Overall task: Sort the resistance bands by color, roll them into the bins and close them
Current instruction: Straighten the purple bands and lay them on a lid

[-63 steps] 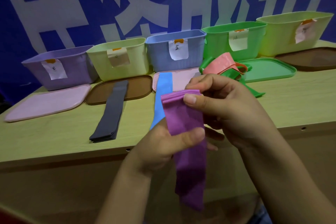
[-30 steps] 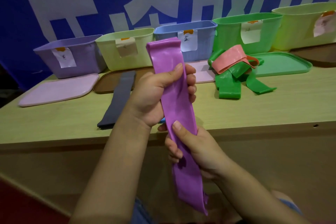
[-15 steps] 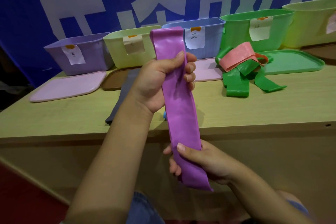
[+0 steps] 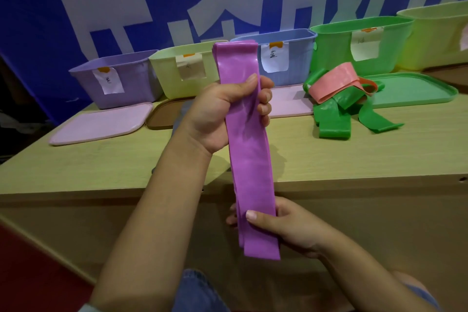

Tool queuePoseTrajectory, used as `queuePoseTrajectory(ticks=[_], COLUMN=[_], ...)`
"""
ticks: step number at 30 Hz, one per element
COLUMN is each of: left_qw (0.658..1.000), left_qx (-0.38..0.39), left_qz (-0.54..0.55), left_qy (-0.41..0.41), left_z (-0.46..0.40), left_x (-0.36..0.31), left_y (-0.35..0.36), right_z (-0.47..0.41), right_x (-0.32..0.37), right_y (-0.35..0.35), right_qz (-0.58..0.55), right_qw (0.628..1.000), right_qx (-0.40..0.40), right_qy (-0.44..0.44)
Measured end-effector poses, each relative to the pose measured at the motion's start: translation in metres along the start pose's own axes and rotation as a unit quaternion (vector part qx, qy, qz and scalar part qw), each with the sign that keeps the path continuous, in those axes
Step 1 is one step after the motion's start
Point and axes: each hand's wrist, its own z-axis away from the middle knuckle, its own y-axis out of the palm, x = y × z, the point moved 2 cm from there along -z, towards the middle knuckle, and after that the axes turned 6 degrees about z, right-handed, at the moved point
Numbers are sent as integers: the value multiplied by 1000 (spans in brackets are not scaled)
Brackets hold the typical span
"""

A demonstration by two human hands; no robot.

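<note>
Right now the left hand grips the purple band near its top while the right hand pinches its lower end, holding it upright above the table edge. Rolling comes next, I'd say, then the purple bin.

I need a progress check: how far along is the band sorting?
Early. Every visible lid is off, like the pink lid, and no bin, including the purple bin, is closed. In hand: left hand and right hand hold purple bands flat, unrolled. Left: the pink band on green bands, unsorted.
</note>
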Motion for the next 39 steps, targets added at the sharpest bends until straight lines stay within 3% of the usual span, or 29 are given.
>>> queuePoseTrajectory(ticks=[11, 15, 19, 24, 35, 39], left_qw=[999, 999, 998, 997, 992, 990], left_qx=[-37, -41, -54, -66, -89, -85], left_qz=[11, -3, 1, 5, -20, -47], left_qy=[37, 36, 44, 50, 82, 99], left_z=[-3, -2, 2, 8, 19, 29], left_x=[-14, -15, -15, -19, -32, -27], left_y=[-7, -11, -17, -25, -23, -25], right_z=[4, 2, -1, 1, -5, -6], right_x=[-14, -17, -18, -17, -15, -6], right_y=[6, 5, 4, 16, 30, 28], right_qz=[-16, 83, 95, 92, 186, 295], right_qw=[1000, 995, 992, 995, 974, 952], right_qx=[-23, -61, -76, -24, -126, -72], right_qy=[9, 14, 22, 16, -29, -31])
